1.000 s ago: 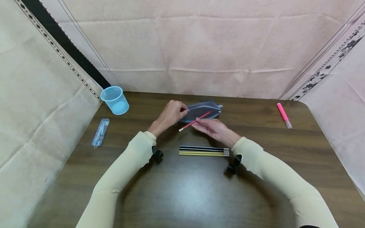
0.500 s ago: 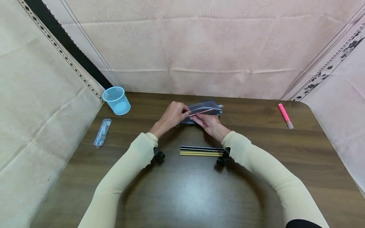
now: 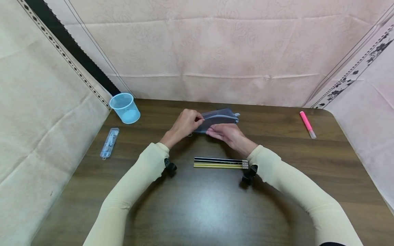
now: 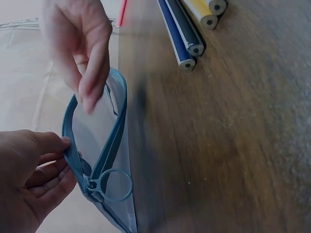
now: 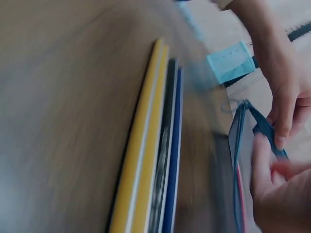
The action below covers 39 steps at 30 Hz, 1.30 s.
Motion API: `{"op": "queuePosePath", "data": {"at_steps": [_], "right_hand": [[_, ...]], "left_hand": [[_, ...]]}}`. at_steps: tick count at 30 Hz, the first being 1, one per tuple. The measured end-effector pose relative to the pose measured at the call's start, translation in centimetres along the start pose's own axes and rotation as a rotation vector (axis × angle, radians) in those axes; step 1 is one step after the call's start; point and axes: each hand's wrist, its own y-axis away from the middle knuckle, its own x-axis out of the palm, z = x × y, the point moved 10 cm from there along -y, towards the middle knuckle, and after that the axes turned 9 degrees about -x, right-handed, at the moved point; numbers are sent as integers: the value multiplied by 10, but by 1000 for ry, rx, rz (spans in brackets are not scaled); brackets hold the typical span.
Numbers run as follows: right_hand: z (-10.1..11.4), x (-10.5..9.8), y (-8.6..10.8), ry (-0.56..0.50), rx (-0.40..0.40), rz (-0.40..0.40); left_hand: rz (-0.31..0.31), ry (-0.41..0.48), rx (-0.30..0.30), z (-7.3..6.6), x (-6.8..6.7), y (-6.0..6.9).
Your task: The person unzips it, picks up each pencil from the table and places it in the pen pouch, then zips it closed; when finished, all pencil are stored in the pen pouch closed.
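Note:
My left hand (image 3: pixel 185 121) pinches the zipper edge of a blue-grey see-through zip pouch (image 3: pixel 217 119). The pouch's mouth gapes, and its ring zipper pull (image 4: pixel 117 185) hangs near that hand in the left wrist view. Just in front of the opening is my right hand (image 3: pixel 227 134), its fingers fairly straight and blurred, with nothing seen between them. A thin pink-red strip, seemingly the pencil (image 5: pixel 241 196), shows through the pouch in the right wrist view. Several black, blue and yellow pencils (image 3: pixel 220 163) lie side by side on the table, nearer than the pouch.
A light blue cup (image 3: pixel 125 108) stands at the table's back left. Below it lies a clear blue slim case (image 3: pixel 109 143). A pink marker (image 3: pixel 307 125) rests at the far right. Cloth drapes (image 3: pixel 215 51) border the table.
The right hand moved to the pouch's mouth with the pink pencil, which slid inside. That hand has let go and drawn back slightly. The left hand kept its grip on the edge.

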Motion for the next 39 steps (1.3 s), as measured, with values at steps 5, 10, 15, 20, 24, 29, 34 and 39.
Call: {"op": "queuePosePath", "data": {"at_steps": [5,10,15,20,24,29,34,39], "right_hand": [[18,30,25,881,-306,452],[20,51,62,1447,-591,725],[8,48,75,1529,-585,753],[4,45,77,1536,-603,693],[2,44,76,1556,-594,655],[-1,44,75,1597,-594,616],[-1,46,73,1625,-619,605],[0,47,71,1637,-640,602]], "left_hand": [[8,10,-12,1,0,0],[12,26,-20,3,0,2],[19,13,-39,7,0,3],[25,8,-47,8,1,3],[28,14,-56,9,2,3],[30,25,-62,9,2,3],[23,22,-59,8,0,2],[25,22,-66,8,-1,3]]}}
